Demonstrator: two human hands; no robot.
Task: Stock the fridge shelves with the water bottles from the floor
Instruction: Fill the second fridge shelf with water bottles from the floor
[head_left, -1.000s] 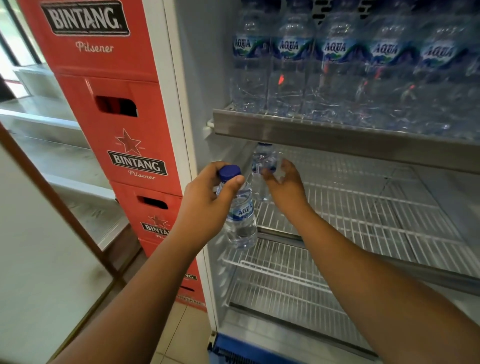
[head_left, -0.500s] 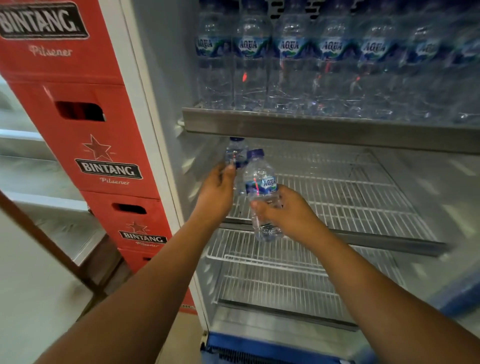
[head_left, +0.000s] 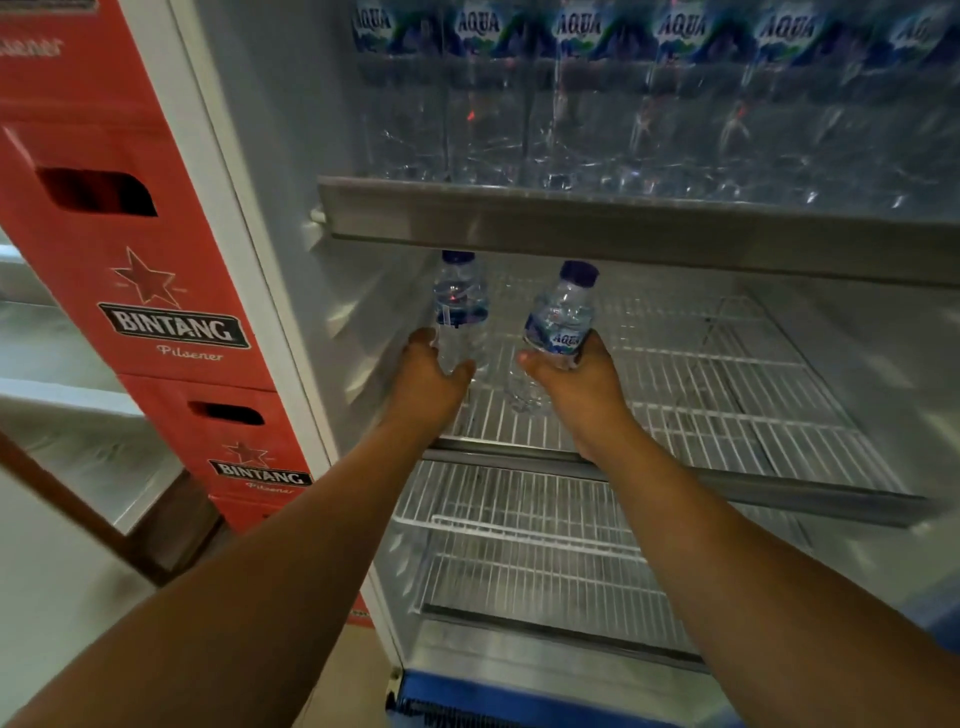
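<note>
Head view: two small clear water bottles with blue caps and blue AQUA labels are at the left of the middle wire shelf (head_left: 727, 395). The left hand (head_left: 428, 384) curls round the upright left bottle (head_left: 460, 306) low on its body. The right hand (head_left: 576, 384) grips the right bottle (head_left: 561, 317), tilted, just beside it. The rail (head_left: 623, 228) of the full shelf above hangs close over both caps. Red crates (head_left: 156, 312) stand left of the fridge. Half a second ago the right bottle was in front of the shelf edge; it is now over the shelf.

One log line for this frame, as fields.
left hand grips upright bottle | right hand holds tilted bottle beside it | both at middle shelf | top shelf stocked
</note>
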